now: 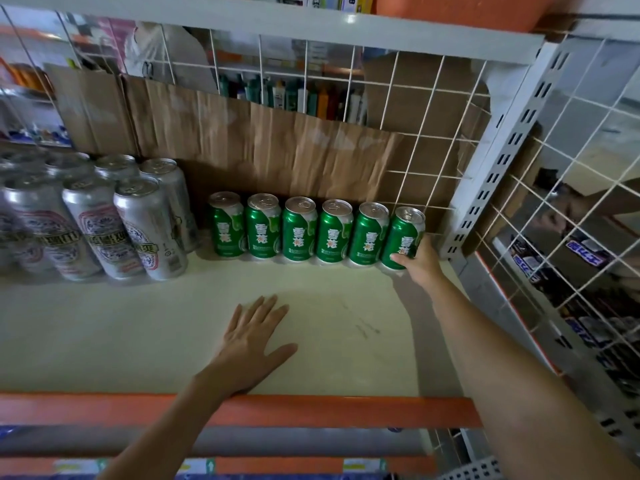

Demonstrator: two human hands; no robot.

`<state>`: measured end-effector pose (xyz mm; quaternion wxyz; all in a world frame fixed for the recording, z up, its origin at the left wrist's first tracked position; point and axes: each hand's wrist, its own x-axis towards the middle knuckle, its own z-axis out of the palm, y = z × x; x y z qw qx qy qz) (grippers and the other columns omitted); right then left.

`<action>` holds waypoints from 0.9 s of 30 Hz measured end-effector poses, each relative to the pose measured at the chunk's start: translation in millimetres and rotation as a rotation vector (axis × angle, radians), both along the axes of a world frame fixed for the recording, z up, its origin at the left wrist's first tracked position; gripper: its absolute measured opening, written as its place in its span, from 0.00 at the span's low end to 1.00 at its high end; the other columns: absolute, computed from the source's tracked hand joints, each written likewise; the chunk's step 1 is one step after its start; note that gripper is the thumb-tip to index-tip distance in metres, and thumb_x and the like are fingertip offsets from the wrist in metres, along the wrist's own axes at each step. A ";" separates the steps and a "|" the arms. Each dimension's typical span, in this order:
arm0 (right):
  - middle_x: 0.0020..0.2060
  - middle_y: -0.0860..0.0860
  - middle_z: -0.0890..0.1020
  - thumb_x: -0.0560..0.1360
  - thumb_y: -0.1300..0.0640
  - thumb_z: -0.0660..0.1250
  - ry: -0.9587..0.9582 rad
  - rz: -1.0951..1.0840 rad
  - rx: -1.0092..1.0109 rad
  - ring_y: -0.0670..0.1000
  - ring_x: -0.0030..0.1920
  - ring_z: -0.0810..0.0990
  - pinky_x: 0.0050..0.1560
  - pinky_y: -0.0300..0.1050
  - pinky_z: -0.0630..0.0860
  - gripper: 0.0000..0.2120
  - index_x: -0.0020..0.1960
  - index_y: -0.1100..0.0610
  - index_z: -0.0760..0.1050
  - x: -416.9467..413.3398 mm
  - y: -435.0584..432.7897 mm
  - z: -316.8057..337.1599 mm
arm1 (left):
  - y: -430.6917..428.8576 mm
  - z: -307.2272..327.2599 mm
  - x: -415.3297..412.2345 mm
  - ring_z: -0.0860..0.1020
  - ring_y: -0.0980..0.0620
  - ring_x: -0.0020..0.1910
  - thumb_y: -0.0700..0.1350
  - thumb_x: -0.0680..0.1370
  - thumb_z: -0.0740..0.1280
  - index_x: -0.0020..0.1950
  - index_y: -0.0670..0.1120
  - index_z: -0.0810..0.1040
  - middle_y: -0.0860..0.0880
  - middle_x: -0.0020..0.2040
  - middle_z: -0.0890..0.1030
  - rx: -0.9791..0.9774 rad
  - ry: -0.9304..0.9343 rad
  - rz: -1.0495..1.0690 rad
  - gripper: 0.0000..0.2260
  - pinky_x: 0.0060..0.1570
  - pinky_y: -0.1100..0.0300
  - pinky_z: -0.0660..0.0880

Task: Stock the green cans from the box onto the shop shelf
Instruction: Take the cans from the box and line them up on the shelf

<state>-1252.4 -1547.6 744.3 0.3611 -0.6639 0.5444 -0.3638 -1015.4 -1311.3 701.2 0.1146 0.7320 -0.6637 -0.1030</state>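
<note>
Right hand [420, 263] gripping sixth green can [403, 237], shelf [329, 323]

Free room spans the near and middle of the shelf [104, 323], reachable over the orange front rail [346, 412]. Silver cans [93, 230] block the left, a row of green cans [299, 233] lines the far edge, a wire side panel [568, 216] closes the right, the upper shelf [311, 31] limits height.
</note>
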 end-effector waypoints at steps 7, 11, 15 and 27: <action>0.65 0.62 0.71 0.71 0.71 0.69 0.037 0.018 0.049 0.59 0.66 0.70 0.64 0.49 0.65 0.28 0.67 0.66 0.61 0.9 -4.8 4.6 | 0.2 1.8 -0.5 0.42 0.55 0.76 0.78 0.56 0.26 0.76 0.56 0.50 0.54 0.78 0.47 0.005 -0.004 -0.003 0.53 0.70 0.59 0.35; 0.65 0.61 0.72 0.70 0.71 0.69 0.046 0.031 0.054 0.59 0.66 0.70 0.62 0.46 0.64 0.29 0.68 0.66 0.61 2.7 -9.5 5.4 | 0.6 0.9 0.0 0.42 0.55 0.76 0.78 0.57 0.27 0.76 0.56 0.51 0.54 0.78 0.48 0.003 0.009 -0.004 0.53 0.70 0.59 0.34; 0.64 0.62 0.72 0.70 0.69 0.70 0.079 0.024 0.056 0.60 0.65 0.71 0.65 0.54 0.66 0.29 0.68 0.65 0.62 3.5 -13.9 2.8 | 0.2 0.7 0.5 0.43 0.55 0.76 0.78 0.57 0.27 0.76 0.55 0.51 0.53 0.78 0.48 -0.001 0.025 -0.007 0.53 0.70 0.58 0.35; 0.64 0.55 0.74 0.74 0.52 0.68 0.356 -0.054 -0.022 0.59 0.61 0.76 0.61 0.59 0.71 0.26 0.68 0.55 0.62 1.3 29.7 -8.8 | -2.1 -1.2 0.1 0.44 0.54 0.76 0.73 0.63 0.39 0.76 0.54 0.53 0.53 0.78 0.49 0.000 0.036 -0.005 0.44 0.73 0.53 0.38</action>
